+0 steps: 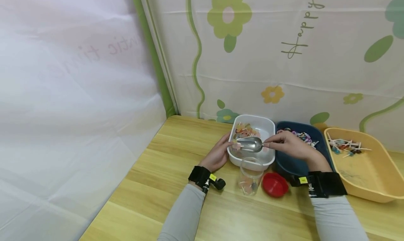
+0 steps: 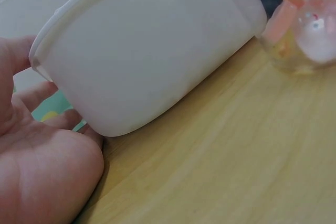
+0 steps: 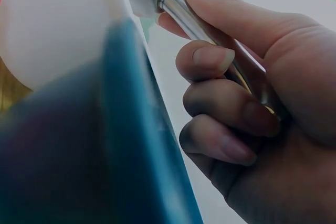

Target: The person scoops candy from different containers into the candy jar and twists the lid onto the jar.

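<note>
At the left side of a white tub [image 1: 266,127], my left hand [image 1: 217,155] grips the rim, thumb over the edge and fingers along the outer wall [image 2: 147,56]. Orange and pink candies [image 1: 246,130] lie at the tub's far end. My right hand [image 1: 291,146] holds a metal scoop [image 1: 252,144] level over the tub, its fingers curled round the handle [image 3: 189,19]. A pale pink candy [image 1: 237,146] shows at the scoop's mouth, close to my left thumb. In front of the tub stands a clear plastic cup [image 1: 251,178] with a few candies at its bottom.
A red lid [image 1: 275,185] lies right of the cup. Beside the white tub stands a dark blue tub [image 1: 288,167] with wrapped candies, under my right forearm. Farther right, a yellow tub [image 1: 359,171] holds lollipops [image 1: 347,148]. A printed curtain [image 1: 246,69] hangs behind the table.
</note>
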Action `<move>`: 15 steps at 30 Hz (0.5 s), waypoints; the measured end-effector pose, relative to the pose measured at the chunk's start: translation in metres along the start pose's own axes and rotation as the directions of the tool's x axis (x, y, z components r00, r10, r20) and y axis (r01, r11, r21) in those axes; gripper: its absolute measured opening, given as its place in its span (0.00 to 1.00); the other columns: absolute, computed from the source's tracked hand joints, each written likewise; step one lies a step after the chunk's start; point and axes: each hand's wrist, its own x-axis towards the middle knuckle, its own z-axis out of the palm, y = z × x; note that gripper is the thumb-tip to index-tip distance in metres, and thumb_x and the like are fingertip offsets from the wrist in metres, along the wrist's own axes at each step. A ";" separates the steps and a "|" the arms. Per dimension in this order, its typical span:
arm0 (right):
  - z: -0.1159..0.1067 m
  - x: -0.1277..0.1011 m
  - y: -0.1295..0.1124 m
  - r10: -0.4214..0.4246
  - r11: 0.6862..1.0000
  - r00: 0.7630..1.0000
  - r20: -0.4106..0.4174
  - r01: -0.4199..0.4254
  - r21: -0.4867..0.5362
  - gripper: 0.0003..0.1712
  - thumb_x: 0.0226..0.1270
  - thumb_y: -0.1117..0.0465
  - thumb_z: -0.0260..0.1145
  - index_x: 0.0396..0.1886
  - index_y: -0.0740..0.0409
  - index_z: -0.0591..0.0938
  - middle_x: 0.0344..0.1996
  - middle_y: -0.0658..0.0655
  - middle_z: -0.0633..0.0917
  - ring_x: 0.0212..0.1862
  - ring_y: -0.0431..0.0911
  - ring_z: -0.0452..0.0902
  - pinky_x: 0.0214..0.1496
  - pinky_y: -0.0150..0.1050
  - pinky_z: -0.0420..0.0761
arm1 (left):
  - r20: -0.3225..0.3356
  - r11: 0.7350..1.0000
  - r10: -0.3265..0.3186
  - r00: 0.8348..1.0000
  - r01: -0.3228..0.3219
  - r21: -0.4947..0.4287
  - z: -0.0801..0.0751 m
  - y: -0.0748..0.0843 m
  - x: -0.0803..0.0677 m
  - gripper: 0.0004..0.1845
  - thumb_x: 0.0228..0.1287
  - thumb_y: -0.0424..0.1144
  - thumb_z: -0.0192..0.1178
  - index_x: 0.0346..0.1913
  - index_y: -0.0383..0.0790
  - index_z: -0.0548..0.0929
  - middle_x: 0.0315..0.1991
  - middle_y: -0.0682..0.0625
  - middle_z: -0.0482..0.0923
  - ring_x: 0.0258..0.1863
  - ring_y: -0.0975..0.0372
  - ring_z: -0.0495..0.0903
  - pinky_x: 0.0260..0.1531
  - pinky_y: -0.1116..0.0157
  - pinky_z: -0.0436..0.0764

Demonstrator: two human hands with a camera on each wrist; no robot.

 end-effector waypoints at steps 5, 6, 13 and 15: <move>-0.005 -0.006 0.002 0.045 0.999 0.998 -0.047 -0.047 -0.025 0.10 0.71 0.64 0.69 0.48 0.59 0.91 0.36 0.56 0.85 0.36 0.43 0.69 0.32 0.34 0.73 | 0.005 1.000 -0.002 1.000 0.002 -0.006 0.001 0.001 0.000 0.33 0.79 0.30 0.45 0.83 0.45 0.54 0.83 0.44 0.47 0.78 0.56 0.56 0.79 0.58 0.55; -0.007 -0.008 0.002 0.053 0.998 0.997 -0.052 -0.054 -0.025 0.10 0.71 0.63 0.68 0.48 0.59 0.91 0.37 0.58 0.85 0.36 0.43 0.69 0.32 0.34 0.74 | 0.006 1.000 -0.003 1.000 0.003 -0.008 0.000 0.001 -0.001 0.33 0.80 0.30 0.45 0.83 0.46 0.54 0.83 0.44 0.48 0.78 0.56 0.56 0.79 0.57 0.55; -0.022 -0.018 -0.001 0.100 0.995 0.991 -0.091 -0.102 -0.014 0.12 0.75 0.60 0.66 0.51 0.58 0.90 0.42 0.58 0.85 0.37 0.43 0.76 0.33 0.37 0.81 | -0.009 1.000 -0.018 1.000 0.018 -0.015 0.001 0.001 -0.002 0.31 0.82 0.31 0.42 0.83 0.48 0.54 0.83 0.47 0.48 0.79 0.54 0.54 0.78 0.58 0.56; -0.027 -0.022 -0.002 0.114 0.993 0.987 -0.111 -0.114 -0.001 0.13 0.76 0.59 0.65 0.53 0.58 0.90 0.43 0.56 0.86 0.35 0.45 0.78 0.32 0.38 0.82 | -0.013 1.000 -0.017 1.000 0.017 -0.016 0.001 0.001 -0.002 0.31 0.82 0.31 0.41 0.83 0.48 0.54 0.83 0.47 0.47 0.80 0.54 0.51 0.79 0.58 0.55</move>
